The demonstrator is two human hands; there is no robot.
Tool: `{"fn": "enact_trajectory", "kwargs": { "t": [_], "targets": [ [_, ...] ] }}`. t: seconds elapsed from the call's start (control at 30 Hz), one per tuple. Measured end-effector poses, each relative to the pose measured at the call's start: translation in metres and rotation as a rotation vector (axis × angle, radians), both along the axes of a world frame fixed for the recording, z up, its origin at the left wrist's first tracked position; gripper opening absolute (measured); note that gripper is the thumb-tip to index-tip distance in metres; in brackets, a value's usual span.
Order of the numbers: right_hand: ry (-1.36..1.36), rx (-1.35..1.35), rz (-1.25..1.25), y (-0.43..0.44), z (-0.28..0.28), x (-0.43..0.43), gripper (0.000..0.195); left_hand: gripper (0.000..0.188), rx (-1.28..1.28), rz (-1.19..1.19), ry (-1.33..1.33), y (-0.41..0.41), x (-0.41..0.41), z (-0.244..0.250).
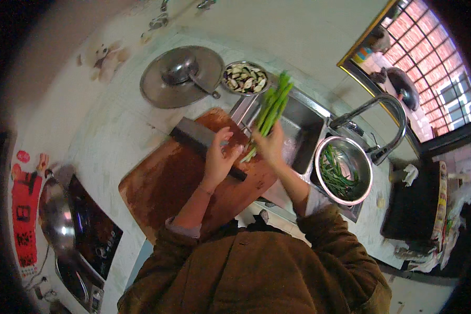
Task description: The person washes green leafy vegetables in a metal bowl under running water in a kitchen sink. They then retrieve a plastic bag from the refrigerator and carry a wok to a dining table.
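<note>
My right hand (271, 146) grips a bunch of green vegetable stalks (274, 108). The bunch slants over the edge between the wooden cutting board (165, 188) and the sink, its pale lower ends down by the board. Close by on the left is my left hand (219, 159), fingers bent and apart, with nothing visible in it. Beneath that hand a dark-bladed cleaver (194, 135) lies across the board; the hand hides its middle, and the handle end shows past the wrist. Both hands are slightly blurred.
A stainless steel sink (304, 135) with a curved faucet (392, 103) adjoins the board. In a metal pot (371, 172) lie cut green vegetables (333, 172). Behind are a bowl of sliced eggplant (245, 77) and a wok lid (157, 88). A wok (59, 216) and cooktop (92, 231) stand left.
</note>
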State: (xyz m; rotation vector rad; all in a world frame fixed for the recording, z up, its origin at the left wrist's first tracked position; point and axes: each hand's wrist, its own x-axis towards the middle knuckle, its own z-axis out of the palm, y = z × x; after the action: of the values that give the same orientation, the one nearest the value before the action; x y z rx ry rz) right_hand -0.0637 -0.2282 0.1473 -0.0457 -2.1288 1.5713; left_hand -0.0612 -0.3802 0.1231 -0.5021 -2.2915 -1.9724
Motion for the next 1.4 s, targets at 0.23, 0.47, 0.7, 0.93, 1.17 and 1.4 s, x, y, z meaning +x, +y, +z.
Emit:
{"fn": "enact_trajectory", "kwargs": {
  "t": [0.23, 0.47, 0.7, 0.93, 1.17, 1.4],
  "targets": [
    [-0.159, -0.889, 0.204, 0.006, -0.095, 0.011, 0.033, 0.076, 0.14, -0.48, -0.256, 0.032, -0.009, -0.036],
    [0.052, -0.088, 0.079, -0.004, -0.086, 0.023, 0.04, 0.092, -0.034, -0.704, -0.302, 0.029, -0.012, -0.026],
    [-0.008, -0.107, 0.009, 0.008, -0.04, 0.038, 0.035, 0.104, -0.114, -0.746, -0.194, 0.041, -0.006, -0.031],
    [0.348, -0.018, -0.092, 0.057, 0.045, 0.064, 0.028, 0.068, -0.031, -0.675, -0.093, 0.108, 0.007, -0.004],
    [-0.483, 0.448, -0.235, 0.179, -0.054, 0.1, 0.031, 0.064, -0.405, -0.827, -0.282, 0.19, 0.038, -0.032],
    [-0.506, 0.765, -0.035, 0.262, -0.017, 0.182, 0.021, 0.053, -0.497, -0.783, -0.111, 0.248, 0.078, 0.005]
  ]
}}
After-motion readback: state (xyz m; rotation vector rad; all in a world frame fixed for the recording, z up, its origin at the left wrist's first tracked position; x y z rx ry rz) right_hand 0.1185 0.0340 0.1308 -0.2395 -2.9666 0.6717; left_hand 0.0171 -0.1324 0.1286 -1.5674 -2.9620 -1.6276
